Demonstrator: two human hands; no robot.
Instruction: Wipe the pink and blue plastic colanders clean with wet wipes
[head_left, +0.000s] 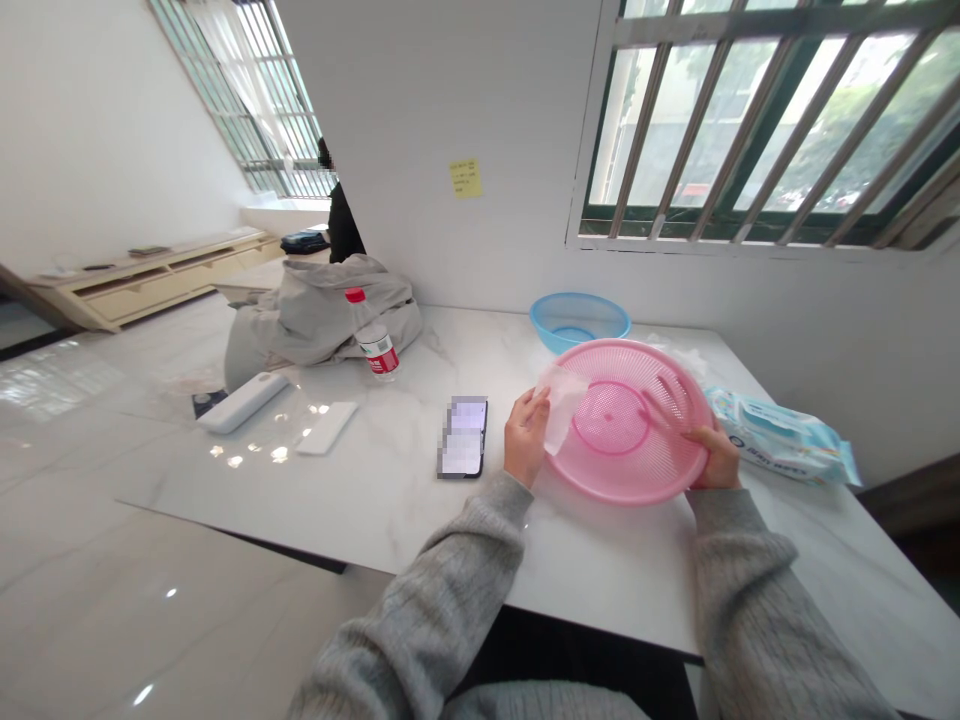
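A pink plastic colander (611,475) is tilted toward me above the front right of the table. My right hand (716,458) grips its right rim, thumb over the edge and fingers showing through the mesh from behind. At the left rim, my left hand (526,435) is closed on a thin white wipe (562,405), which lies against the inside of the colander. Whether the left fingers also hold the rim, I cannot tell. Behind the colander stands a light blue plastic basin (579,312), partly covered by it.
A wipes pack (787,440) lies right of the colander. To the left are a phone (463,438), a red-capped bottle (373,340), a white flat item (327,428), a white long case (244,402) and a grey cloth heap (300,310). A barred window (750,130) is above.
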